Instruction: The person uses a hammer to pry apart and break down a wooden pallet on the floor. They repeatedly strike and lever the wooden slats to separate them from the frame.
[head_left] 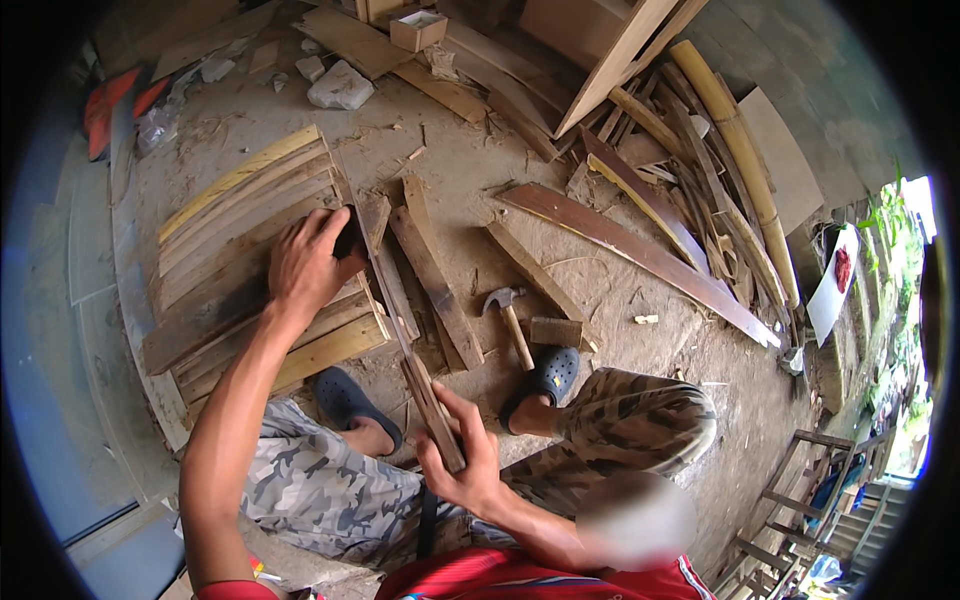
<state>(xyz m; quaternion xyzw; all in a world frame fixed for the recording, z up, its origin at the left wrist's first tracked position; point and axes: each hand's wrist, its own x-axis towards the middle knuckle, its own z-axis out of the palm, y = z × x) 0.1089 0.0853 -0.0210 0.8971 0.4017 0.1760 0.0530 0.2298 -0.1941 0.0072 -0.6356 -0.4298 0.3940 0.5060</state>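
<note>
R hand (468, 458): you're gripping wood strip (430, 410). L hand (308, 262): curling, hold unclear. Hammer (514, 330), offcut (556, 331): lying nr R clog (558, 374).

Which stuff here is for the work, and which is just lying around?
Probably for the work:
wooden strip, in the right hand
slatted wooden panel, near the left hand
hammer, maybe, though nobody holds it

Probably just lying around:
pale rock
small box
bamboo pole

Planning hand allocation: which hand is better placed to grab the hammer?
Probably the right hand: it's nearer the hammer, especially its handle end, though it would first need to release the wood strip. The left hand is farther off, at the slatted panel.
</note>
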